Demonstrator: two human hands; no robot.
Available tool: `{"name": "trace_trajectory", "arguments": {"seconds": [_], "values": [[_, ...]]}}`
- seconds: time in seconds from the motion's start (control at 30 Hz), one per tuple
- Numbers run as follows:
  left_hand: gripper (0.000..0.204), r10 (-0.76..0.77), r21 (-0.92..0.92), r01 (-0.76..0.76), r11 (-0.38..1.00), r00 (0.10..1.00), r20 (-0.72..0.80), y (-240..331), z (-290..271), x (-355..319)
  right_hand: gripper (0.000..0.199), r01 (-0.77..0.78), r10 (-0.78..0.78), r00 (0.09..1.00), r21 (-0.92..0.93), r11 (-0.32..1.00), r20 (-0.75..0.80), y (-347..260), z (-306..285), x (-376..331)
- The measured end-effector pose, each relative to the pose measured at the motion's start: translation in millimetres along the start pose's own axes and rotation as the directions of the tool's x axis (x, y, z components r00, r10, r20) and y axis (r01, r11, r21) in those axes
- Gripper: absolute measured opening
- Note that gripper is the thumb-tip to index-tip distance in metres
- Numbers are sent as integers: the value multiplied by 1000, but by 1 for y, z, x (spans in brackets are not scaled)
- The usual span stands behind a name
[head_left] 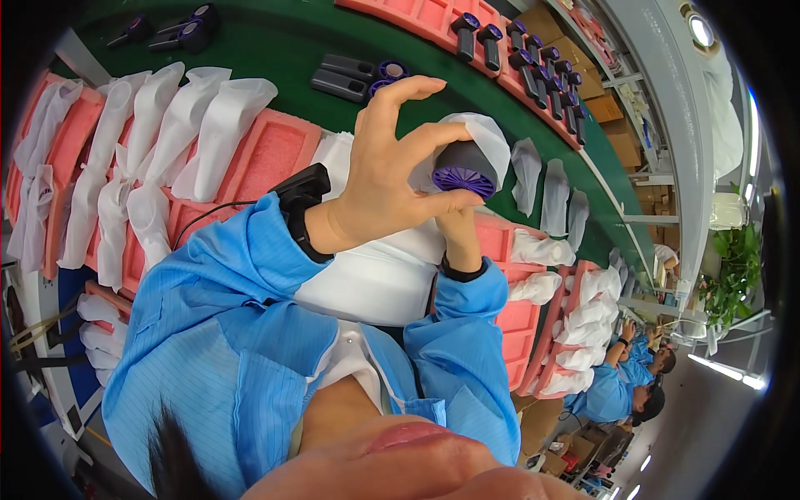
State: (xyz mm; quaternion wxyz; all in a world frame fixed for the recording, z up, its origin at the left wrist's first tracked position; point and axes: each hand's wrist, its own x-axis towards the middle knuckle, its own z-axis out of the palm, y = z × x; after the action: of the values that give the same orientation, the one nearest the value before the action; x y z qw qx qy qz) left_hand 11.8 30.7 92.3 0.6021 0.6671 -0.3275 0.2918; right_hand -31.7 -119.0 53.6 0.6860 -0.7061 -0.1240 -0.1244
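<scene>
In front of my chest a handheld fan has a dark round head with a purple spoked grille facing me. A white soft bag wraps the back and far side of its head. My left hand curves round this head: one finger lies on the upper side by the bag, the thumb runs along the grille's lower rim, and another finger sticks up free. My right hand is just below the head. Its fingers are hidden behind my left thumb and the fan, and the fan's handle is also out of sight.
Pink foam trays holding white-bagged pieces stand at left, with more trays at right. Unbagged fans lie on the green table and in a far pink tray. Co-workers in blue sit at far right.
</scene>
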Motion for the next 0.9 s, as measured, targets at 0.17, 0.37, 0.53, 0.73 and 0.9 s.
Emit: {"name": "trace_trajectory", "arguments": {"seconds": [0.17, 0.37, 0.53, 0.73, 0.9], "values": [[54, -8, -36, 9, 999, 999, 31, 4, -1, 1, 49, -379, 371, 921, -61, 923, -118, -10, -2, -5], [35, 77, 3, -78, 997, 993, 84, -4, -5, -2, 42, 138, -175, 984, -512, 848, -24, 15, -12, 3], [15, 105, 129, -114, 985, 991, 79, -3, -7, 0, 31, 137, -287, 922, -472, 871, -261, 4, -2, 6], [10, -259, -97, 251, 963, 962, -89, -45, -8, 16, 33, -291, 274, 956, -416, 861, -102, -25, -31, 2], [9, -239, -32, 242, 970, 967, 85, -61, 7, 3, 32, -521, 487, 852, -399, 755, -191, -1, -90, 18]]}}
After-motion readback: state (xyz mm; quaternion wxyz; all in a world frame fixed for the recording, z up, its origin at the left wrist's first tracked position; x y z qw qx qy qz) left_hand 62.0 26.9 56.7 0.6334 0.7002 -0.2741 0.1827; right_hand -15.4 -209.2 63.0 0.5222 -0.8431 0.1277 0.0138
